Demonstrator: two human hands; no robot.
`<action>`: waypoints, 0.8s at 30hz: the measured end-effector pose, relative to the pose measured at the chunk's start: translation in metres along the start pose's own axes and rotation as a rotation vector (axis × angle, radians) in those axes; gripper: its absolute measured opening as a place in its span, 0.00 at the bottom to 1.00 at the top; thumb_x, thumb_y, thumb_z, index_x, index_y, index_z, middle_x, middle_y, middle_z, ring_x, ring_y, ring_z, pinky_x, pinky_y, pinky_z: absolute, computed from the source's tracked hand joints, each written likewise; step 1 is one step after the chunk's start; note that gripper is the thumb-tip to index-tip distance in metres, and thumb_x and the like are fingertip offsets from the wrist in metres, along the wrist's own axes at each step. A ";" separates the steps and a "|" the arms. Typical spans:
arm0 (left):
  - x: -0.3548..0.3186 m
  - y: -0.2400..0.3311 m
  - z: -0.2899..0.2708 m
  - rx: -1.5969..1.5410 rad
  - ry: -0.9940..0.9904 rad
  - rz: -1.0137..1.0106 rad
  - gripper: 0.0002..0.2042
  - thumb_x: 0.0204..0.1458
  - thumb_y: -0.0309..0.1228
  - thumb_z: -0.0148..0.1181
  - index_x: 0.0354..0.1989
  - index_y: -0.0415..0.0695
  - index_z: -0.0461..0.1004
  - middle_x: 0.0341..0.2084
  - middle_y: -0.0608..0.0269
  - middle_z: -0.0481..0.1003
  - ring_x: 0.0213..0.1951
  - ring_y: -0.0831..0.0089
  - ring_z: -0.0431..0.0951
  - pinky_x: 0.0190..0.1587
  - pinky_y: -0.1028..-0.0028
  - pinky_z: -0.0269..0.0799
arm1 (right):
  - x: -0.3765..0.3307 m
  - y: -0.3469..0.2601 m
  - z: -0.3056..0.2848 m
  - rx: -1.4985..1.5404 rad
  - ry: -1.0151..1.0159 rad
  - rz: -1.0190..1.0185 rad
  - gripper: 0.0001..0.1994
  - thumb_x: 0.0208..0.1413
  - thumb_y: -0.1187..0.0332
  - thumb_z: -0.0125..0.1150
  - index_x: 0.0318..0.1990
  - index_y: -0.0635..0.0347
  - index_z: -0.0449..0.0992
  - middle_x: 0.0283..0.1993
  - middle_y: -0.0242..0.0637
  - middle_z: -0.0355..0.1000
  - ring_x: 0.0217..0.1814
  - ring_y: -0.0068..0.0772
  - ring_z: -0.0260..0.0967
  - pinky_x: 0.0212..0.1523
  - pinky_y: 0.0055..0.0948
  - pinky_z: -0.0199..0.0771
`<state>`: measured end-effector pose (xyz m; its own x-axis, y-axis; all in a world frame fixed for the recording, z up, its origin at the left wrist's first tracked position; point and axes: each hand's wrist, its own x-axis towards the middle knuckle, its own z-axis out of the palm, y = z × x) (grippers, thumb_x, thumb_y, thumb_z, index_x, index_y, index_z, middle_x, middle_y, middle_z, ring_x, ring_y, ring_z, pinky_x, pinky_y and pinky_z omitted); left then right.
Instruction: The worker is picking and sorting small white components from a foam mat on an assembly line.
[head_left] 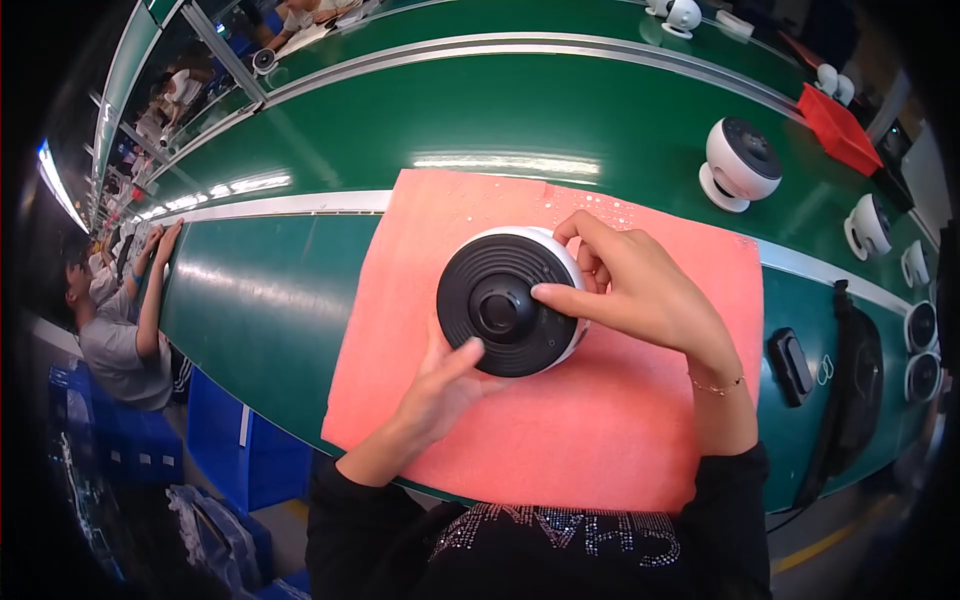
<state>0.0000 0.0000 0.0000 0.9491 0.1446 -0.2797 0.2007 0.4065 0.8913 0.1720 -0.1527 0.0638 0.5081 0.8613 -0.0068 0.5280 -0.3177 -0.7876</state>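
A round white security camera (465, 262) with a black ringed face and a domed lens faces up toward me above a pink foam sheet (600, 430). My left hand (440, 385) grips its lower left edge, thumb on the black rim and the other fingers mostly hidden beneath. From the upper right my right hand (635, 290) holds the white shell, its thumb on the black face beside the lens and its fingers curled at the side. Whether the camera touches the sheet I cannot tell.
Similar white cameras stand on the green belt, one (740, 165) beyond the sheet and several at the right. A red tray (838, 128) lies at the far right. A black case (790, 366) and a black pouch (855, 380) rest at my right. A person (125, 320) sits at the left.
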 end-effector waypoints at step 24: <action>0.020 0.004 -0.008 -0.316 -0.079 -0.073 0.37 0.55 0.29 0.53 0.65 0.61 0.34 0.58 0.51 0.57 0.56 0.60 0.66 0.55 0.55 0.65 | 0.006 0.031 -0.034 0.504 -0.175 0.195 0.18 0.60 0.55 0.49 0.52 0.55 0.69 0.35 0.24 0.70 0.34 0.12 0.68 0.29 0.14 0.70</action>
<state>0.0177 0.0116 -0.0043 0.9533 0.0393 -0.2995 0.1956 0.6750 0.7114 0.2148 -0.1708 0.0608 0.4204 0.8723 -0.2495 0.0235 -0.2854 -0.9581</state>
